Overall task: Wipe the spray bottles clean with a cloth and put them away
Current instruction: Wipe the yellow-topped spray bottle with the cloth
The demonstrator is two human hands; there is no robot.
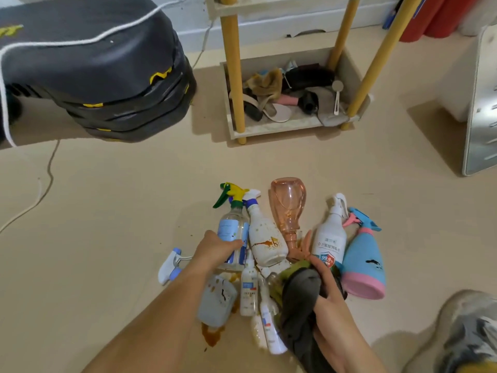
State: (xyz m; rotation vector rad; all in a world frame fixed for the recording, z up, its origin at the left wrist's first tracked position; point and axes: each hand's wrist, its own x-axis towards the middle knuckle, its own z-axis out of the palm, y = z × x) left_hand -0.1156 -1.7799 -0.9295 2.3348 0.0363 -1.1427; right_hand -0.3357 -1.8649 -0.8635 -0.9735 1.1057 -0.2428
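Several spray bottles lie in a heap on the beige floor. My left hand grips the clear bottle with the yellow-green trigger. My right hand holds a bunched grey-green cloth over the pile. Next to the clear bottle lies a white bottle with brown stains. A pink see-through bottle, a white disinfectant bottle and a blue-and-pink bottle lie to the right. A grey-blue bottle and small white bottles lie nearer me.
A brown spill marks the floor by the grey-blue bottle. A loose blue-white trigger head lies left of the pile. A low shelf with yellow legs holds shoes and rags. A dark chair base is far left, a shoe at right.
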